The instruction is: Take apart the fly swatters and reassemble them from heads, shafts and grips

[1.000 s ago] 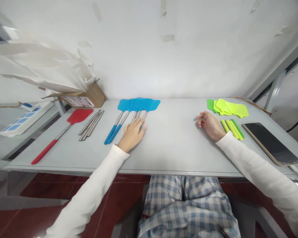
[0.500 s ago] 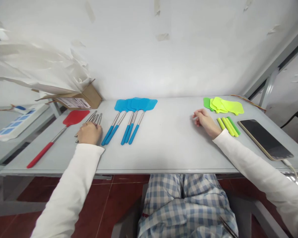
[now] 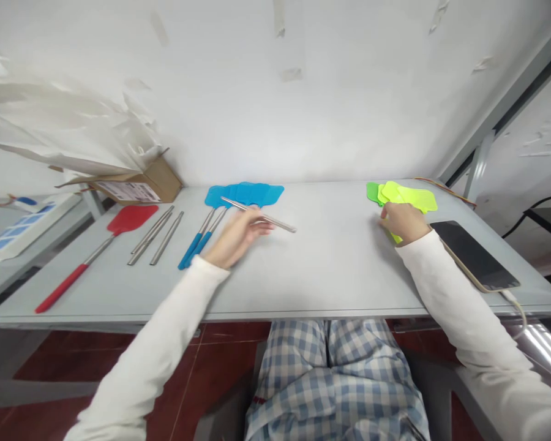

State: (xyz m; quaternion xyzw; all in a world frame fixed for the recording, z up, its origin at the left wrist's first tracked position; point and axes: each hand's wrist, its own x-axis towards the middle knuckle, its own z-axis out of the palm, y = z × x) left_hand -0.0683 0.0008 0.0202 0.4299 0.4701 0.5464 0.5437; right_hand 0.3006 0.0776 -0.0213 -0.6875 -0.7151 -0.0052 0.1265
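Observation:
My left hand (image 3: 241, 236) is closed round a thin silver metal rod (image 3: 280, 224), held slanting above the table in front of the blue fly swatters (image 3: 269, 194). Other metal rods (image 3: 166, 237) lie to its left, beside a red fly swatter (image 3: 133, 218) with a red grip. On the right, my right hand (image 3: 406, 222) has its fingers curled over a yellow-green handle grip (image 3: 395, 237), most of which is hidden under the hand. Just behind it lie yellow-green swatter heads (image 3: 420, 198) and a green one (image 3: 372, 192).
A phone (image 3: 475, 254) with a white cable lies right of my right hand. At the back left stand an open cardboard box (image 3: 163, 177) and plastic wrapping. A white power strip (image 3: 25, 223) is at far left. The wall closes off the table's back.
My left hand has lifted a metal rod from the group and carried it right, across the blue swatters. My right hand has drawn back onto the yellow-green grips and closed. The view has shifted slightly.

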